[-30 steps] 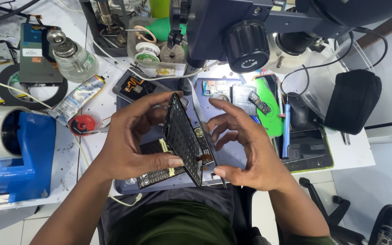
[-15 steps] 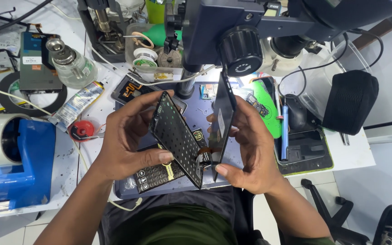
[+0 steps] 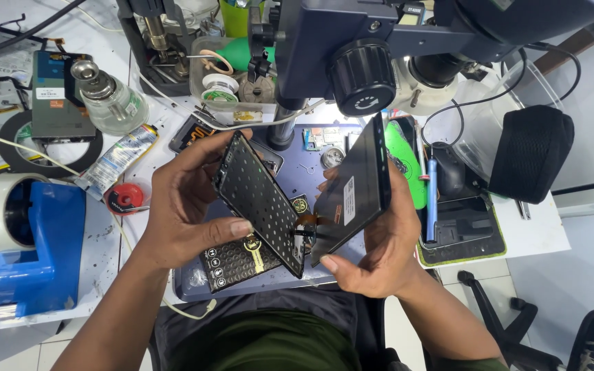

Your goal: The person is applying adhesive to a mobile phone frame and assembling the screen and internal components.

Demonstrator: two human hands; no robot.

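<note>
My left hand [image 3: 183,206] grips a black phone screen panel [image 3: 262,203], its dotted back side facing me, tilted on edge. In my right hand [image 3: 379,240] sits the dark phone body [image 3: 355,192], swung open away from the panel like a book. A thin orange flex cable [image 3: 309,223] still joins the two parts near their lower ends. Both are held above a blue-grey work mat [image 3: 311,172]. A black battery [image 3: 235,261] with gold print lies on the mat under my left hand.
A microscope [image 3: 379,48] hangs over the mat. On the left stand a blue tape dispenser [image 3: 25,240], a glass bottle [image 3: 108,99], a tube [image 3: 118,158] and a red reel [image 3: 126,198]. To the right lie a green tool [image 3: 403,168], a blue pen tool [image 3: 432,199] and a black pouch [image 3: 531,151].
The two halves, closed together a second ago, have been spread apart. My right hand swung the phone body out to the right; my left hand kept the screen panel.
</note>
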